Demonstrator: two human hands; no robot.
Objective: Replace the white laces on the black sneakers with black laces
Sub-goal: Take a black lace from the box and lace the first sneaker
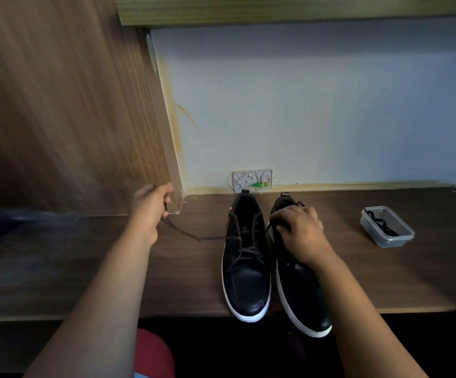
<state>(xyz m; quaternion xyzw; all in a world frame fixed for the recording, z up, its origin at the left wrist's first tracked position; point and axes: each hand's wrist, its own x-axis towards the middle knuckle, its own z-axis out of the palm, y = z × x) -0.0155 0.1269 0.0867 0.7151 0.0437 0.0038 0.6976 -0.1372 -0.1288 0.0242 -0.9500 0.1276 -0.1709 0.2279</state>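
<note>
2 black sneakers (246,268) stand side by side on the wooden desk (385,268). Left hand (150,211) pinches a limp black lace (191,234) pulled sideways; right hand (298,233) curls over the other shoe's eyelets (fingertips hidden). Laces slip easily, so I'd grip near the stiff tip.

Home desk nook (385,282) – wood panel (57,105), wall socket (252,180)
</note>
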